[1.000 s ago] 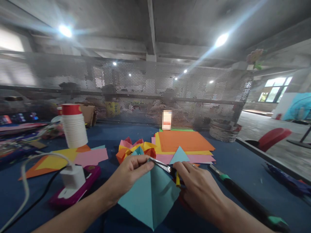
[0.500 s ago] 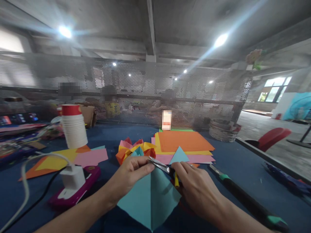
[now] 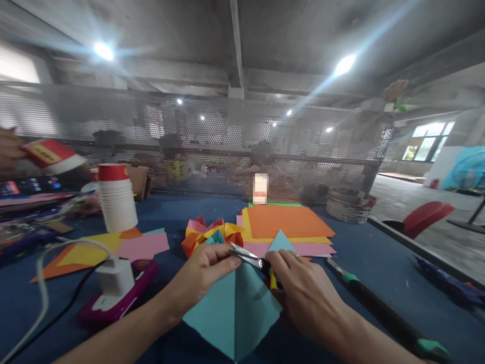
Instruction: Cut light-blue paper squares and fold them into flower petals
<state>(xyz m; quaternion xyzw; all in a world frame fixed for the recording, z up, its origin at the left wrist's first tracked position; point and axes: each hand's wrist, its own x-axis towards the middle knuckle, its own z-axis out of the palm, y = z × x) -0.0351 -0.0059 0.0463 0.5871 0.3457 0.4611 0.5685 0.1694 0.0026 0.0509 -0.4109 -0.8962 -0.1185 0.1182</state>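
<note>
My left hand (image 3: 212, 268) pinches the top corner of a creased light-blue paper sheet (image 3: 231, 318). The lower part of the sheet hangs down towards me, with a fold line along its middle. Fingers of my right hand (image 3: 303, 278) are wrapped round the handles of scissors (image 3: 252, 257), whose slightly parted blades reach the paper at my left fingertips. Just behind my hands are folded paper petals (image 3: 200, 236) in orange, yellow and pink, and a small light-blue triangle (image 3: 281, 241).
Orange sheets (image 3: 288, 221) top a coloured paper stack. A black-green cutter (image 3: 386, 308) lies right. At left are stacked paper cups (image 3: 117, 202), a purple power strip (image 3: 142, 278), cables and paper scraps (image 3: 142, 246). Another person's hand (image 3: 9, 149) holds a red-white cup (image 3: 53, 155).
Another person's hand with a red-white cup has come in at the far left. The scissors have shifted very slightly left; my left hand looks unchanged.
</note>
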